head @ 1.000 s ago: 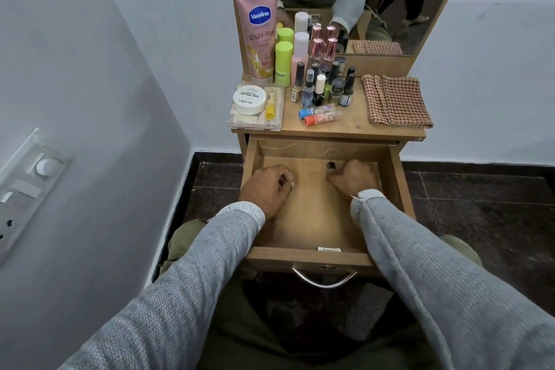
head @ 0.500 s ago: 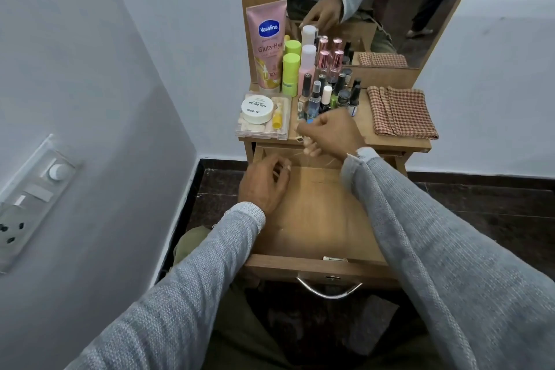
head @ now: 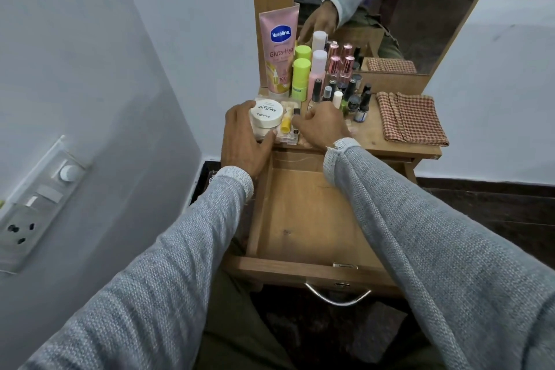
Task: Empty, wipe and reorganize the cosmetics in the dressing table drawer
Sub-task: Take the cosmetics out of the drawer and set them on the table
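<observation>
With the drawer [head: 303, 219] pulled out, our left hand [head: 243, 141] grips the clear tray [head: 289, 137] bearing the nail-polish-remover jar [head: 266, 117] on the dressing table [head: 372, 135], our right hand [head: 322, 126] resting curled against its opposite side.

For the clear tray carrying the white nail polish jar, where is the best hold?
Take the clear tray by its two short ends, from left and right: it is flat and low, and the white jar rides loose on it. The left hand and right hand already flank it; keep it level.

Pale walls [head: 90, 39], dark floor [head: 495, 213], a switch panel [head: 36, 207] at left.
</observation>
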{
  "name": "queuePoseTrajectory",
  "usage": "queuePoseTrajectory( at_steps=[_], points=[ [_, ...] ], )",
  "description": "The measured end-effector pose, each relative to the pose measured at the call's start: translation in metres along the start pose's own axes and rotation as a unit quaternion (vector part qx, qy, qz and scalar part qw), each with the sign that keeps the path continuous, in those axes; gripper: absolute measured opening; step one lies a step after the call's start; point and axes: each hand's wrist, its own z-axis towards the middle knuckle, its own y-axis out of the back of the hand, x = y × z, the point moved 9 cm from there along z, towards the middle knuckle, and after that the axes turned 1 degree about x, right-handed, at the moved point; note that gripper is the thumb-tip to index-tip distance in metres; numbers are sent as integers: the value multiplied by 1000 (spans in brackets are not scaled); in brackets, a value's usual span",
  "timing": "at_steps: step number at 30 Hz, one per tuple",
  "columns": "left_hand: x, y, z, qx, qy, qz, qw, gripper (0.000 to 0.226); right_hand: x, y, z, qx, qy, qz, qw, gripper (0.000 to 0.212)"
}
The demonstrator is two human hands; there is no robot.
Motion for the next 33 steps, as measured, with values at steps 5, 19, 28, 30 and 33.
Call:
queuePoseTrajectory(
  at_steps=[5, 19, 28, 30, 33],
  points=[
    [13, -15, 5, 47, 26, -14, 998, 75, 0, -6, -6, 8, 34, 14, 999, 28],
    [24, -17, 7, 34, 46, -14, 998, 74, 0, -13, -6, 30, 68, -25, 997, 24],
    [25, -17, 6, 30, 45, -5, 999, 72, -3, -16, -7, 37, 74, -19, 996, 25],
    [25, -17, 6, 29, 45, -2, 999, 72, -3, -15, -8, 40, 73, -13, 996, 30],
    [25, -17, 6, 29, 45, 2, 999, 71, -2, -13, -10, 35, 77, -9, 996, 35]
  ],
)
